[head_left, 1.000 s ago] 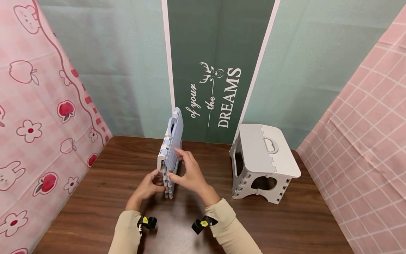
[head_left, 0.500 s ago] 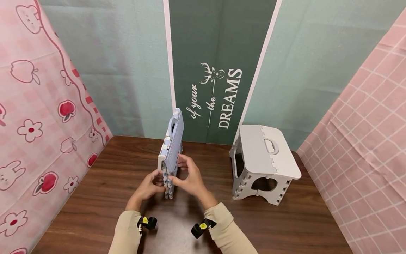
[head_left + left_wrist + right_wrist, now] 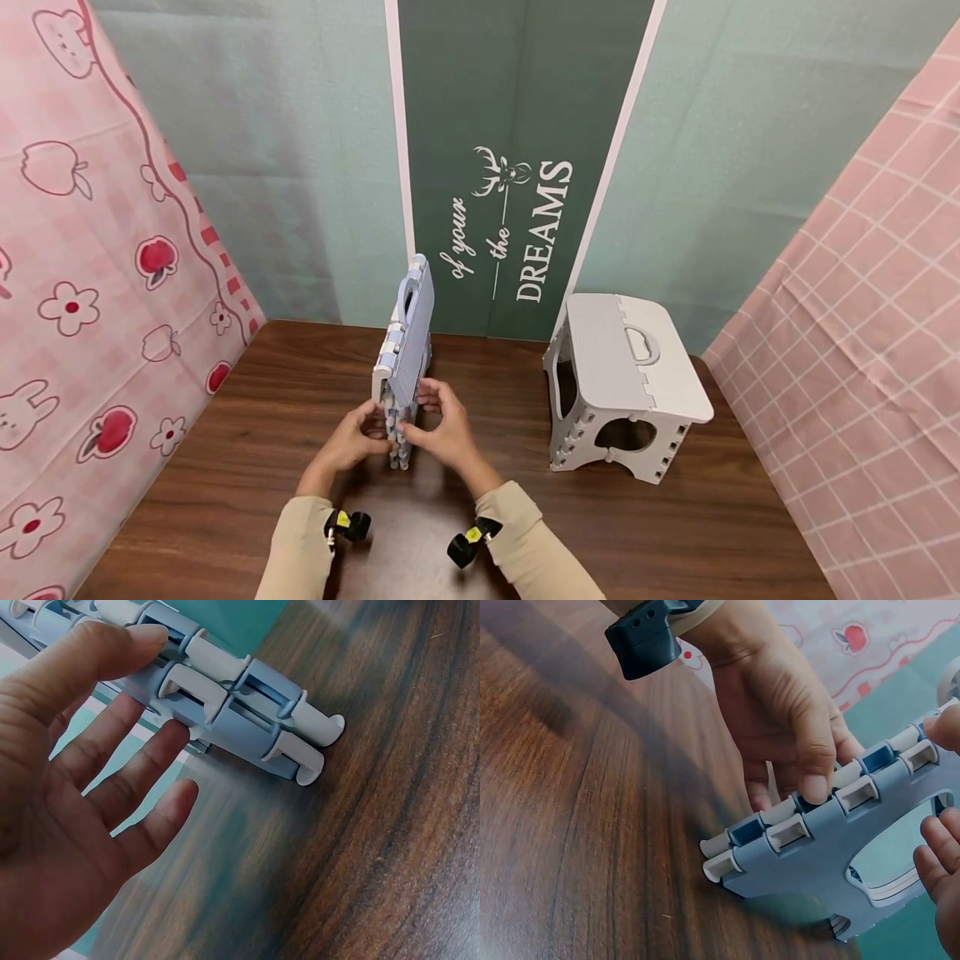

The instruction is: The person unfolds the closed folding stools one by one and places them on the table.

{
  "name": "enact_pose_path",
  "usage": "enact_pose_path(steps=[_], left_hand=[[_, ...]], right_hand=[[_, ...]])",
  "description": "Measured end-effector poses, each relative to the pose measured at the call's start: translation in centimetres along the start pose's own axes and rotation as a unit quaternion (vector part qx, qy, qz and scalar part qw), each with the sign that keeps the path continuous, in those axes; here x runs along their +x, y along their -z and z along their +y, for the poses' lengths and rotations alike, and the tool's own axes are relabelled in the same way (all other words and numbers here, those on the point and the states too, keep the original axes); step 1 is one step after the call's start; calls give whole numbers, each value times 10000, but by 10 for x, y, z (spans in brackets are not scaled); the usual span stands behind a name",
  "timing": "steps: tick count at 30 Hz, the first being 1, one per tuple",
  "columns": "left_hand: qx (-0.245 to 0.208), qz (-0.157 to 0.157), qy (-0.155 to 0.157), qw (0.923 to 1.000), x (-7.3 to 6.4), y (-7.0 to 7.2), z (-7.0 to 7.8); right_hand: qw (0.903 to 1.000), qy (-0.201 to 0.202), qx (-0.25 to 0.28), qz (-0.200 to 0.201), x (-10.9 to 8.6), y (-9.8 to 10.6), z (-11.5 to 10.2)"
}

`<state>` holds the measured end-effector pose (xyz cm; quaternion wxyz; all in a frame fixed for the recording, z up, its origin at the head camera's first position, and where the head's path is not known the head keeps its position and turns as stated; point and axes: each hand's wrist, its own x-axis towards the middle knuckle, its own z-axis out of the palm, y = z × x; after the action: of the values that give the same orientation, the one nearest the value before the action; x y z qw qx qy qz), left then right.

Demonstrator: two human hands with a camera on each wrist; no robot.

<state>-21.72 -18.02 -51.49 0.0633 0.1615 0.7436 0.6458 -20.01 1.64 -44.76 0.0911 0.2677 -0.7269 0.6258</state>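
A folded step stool (image 3: 415, 337), light blue and white, stands on edge on the wooden table with its carry handle uppermost. My left hand (image 3: 347, 442) holds its near hinged edge from the left; in the left wrist view the thumb lies on the interlocking hinges (image 3: 240, 697) and fingertips touch the panel behind. On the other side is my right hand (image 3: 448, 429), its thumb at the same edge and its bent fingers against the right face. The right wrist view shows those fingers (image 3: 934, 859) at an oval opening in the stool's side panel (image 3: 802, 866).
A second folding stool (image 3: 637, 375), grey and white, stands unfolded at the right of the table (image 3: 495, 517). Printed cloths hang behind and on both sides, with a pink patterned one (image 3: 97, 275) at the left.
My right hand has slid down and nearer along the stool's right face, its fingers drawing in from the top panel. My left hand and both stools have stayed in place.
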Motion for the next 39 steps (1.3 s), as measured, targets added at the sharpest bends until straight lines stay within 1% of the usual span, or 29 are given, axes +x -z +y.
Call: enact_pose_path(steps=[5,10,16,21,26,32,35,39], left_hand=[[-75,19,22,10000,1,0,-1],[-77,23,68,9999,3,-1,-2],[-51,67,55,9999,4,-1,-2],[-110,90,1,9999,5,-1,-3],[-222,74,14,9997,5,-1,-4],[-168,52,131,9998,3,-3,-4],[-185,50,174,9997,2,-3,-4],[-194,75,152,9997,2,-2,-5]], right_hand=[[9998,-131,131,60,2,-6,4],[9975,-351,551,276,5,-11,6],[9897,-760,1143,420,7,-15,10],[9837,-909,1468,508,9,-18,14],[9808,-1000,1608,458,8,-18,19],[9806,-1063,1609,339,5,-17,24],[9799,-1047,1655,372,4,-18,25],[9796,-1008,1680,446,4,-20,26]])
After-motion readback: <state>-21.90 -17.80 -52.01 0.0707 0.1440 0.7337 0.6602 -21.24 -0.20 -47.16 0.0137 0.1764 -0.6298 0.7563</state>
